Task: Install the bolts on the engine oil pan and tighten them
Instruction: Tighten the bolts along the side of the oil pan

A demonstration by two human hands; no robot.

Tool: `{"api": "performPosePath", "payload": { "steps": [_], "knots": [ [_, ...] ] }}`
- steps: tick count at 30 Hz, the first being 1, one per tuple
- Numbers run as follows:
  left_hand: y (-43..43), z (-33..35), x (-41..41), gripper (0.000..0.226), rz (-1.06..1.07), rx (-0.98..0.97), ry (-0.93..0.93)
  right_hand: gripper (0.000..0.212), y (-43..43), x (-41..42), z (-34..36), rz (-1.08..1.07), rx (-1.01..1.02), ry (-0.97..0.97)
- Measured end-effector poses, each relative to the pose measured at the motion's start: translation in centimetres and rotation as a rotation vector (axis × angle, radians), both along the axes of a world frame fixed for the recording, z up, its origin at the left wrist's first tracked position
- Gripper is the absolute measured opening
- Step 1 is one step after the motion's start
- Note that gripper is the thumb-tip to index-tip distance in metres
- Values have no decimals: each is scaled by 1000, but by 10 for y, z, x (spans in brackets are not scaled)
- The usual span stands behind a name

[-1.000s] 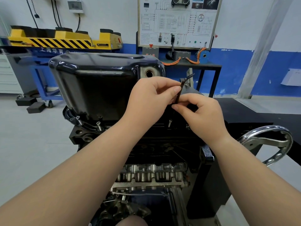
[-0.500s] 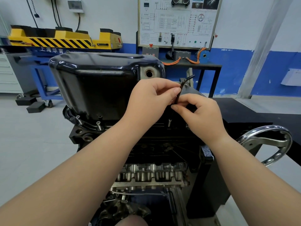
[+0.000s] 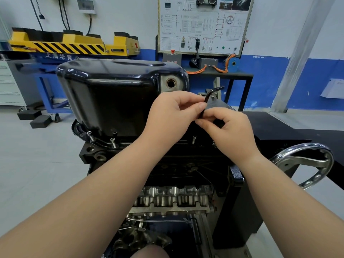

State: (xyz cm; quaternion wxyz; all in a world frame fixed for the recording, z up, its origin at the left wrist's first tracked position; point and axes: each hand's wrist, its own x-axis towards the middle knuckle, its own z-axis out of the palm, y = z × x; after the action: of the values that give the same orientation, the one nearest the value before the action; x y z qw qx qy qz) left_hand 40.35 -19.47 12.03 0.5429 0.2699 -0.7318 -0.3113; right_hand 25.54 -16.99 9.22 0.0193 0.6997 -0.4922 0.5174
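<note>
Beside the oil pan's (image 3: 115, 94) drain-hole end, the left hand (image 3: 173, 112) and right hand (image 3: 229, 127) are both holding a hex key (image 3: 208, 97) in a pinching grip, its long shaft pointing down at the flange hidden beneath them, while other bolts (image 3: 113, 142) are standing unseated nearby.

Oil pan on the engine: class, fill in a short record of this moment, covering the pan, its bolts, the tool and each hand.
oil pan: black, glossy, sitting on the upturned engine
drain hole: open, no plug
bolts: three visible along the near flange, heads standing proud
tool: black L-shaped hex key, long leg pointing down
left hand: pinches the key's shaft
right hand: pinches the key lower down
key tip: hidden behind the hands
</note>
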Motion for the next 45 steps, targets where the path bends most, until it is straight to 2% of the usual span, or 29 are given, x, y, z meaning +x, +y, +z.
{"api": "performPosePath", "payload": {
  "steps": [9, 14, 24, 27, 30, 33, 39, 45],
  "knots": [
    [1, 2, -4, 8, 76, -26, -40, 5, -3, 0, 1, 6, 11, 11],
    [0, 2, -8, 8, 150, -42, -65, 7, -4, -2, 3, 4, 14, 46],
    [4, 2, -17, 10, 337, -194, -169, 3, -6, -4, 1, -2, 33, 40],
    [6, 0, -20, 9, 389, -234, -188, 12, -7, -4, 1, 9, 47, 22],
    [6, -1, -21, 10, 381, -216, -175, 18, -9, -5, 4, 10, 38, 70],
    [6, 0, -22, 8, 381, -190, -183, 10, -11, -7, 5, 29, 72, 110],
    [5, 0, -22, 9, 380, -165, -183, 11, -8, -8, 9, 102, 60, 159],
    [4, -3, -23, 9, 360, -146, -129, 10, -8, -7, 9, 68, 89, 114]
  ]
}}
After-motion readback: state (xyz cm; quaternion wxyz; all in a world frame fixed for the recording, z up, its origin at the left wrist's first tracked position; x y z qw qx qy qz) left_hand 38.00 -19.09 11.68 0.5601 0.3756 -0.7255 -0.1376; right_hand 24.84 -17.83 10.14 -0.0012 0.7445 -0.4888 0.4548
